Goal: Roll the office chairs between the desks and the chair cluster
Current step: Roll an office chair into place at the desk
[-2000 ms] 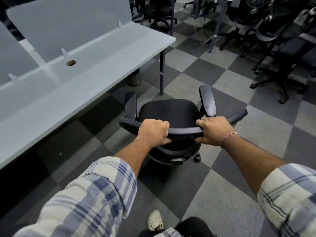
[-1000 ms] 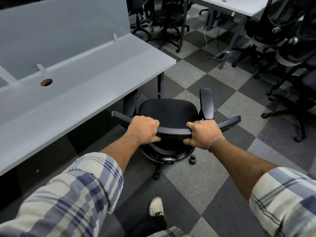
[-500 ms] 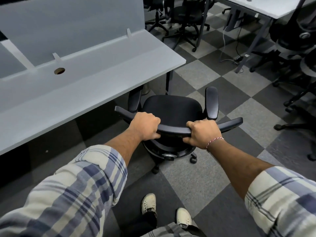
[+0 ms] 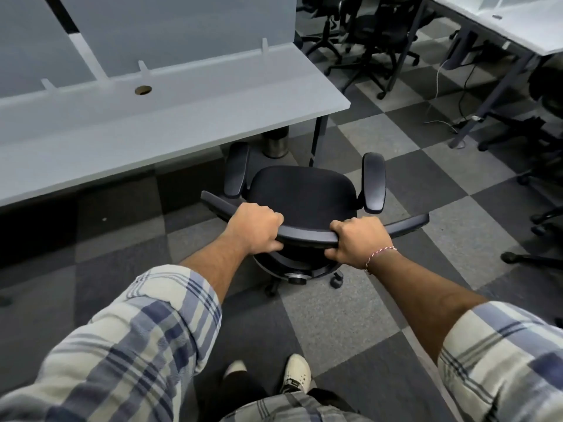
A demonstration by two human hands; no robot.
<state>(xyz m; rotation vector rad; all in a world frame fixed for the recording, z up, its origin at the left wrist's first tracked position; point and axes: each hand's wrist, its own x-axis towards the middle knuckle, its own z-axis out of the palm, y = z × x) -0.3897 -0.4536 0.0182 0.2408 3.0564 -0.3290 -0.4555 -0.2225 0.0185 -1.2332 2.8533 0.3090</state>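
Observation:
A black office chair (image 4: 301, 193) stands in front of me on the checkered carpet, its seat facing the corner of a grey desk (image 4: 170, 117). My left hand (image 4: 254, 228) grips the left part of the chair's curved top rail, fingers curled over it. My right hand (image 4: 358, 240) grips the same rail on the right, a red-and-white thread round its wrist. The chair's left armrest (image 4: 237, 169) reaches just under the desk's front edge. Its casters show below the seat.
A metal bin (image 4: 275, 143) and a desk leg (image 4: 318, 141) stand under the desk right ahead of the chair. More black chairs (image 4: 377, 35) crowd the far side and the right edge. A second desk (image 4: 499, 25) with trailing cables is at the upper right.
The chair has rolled with me toward the desk corner and turned a little left, so its left armrest now reaches the desk edge. Both hands have kept their grip on the rail.

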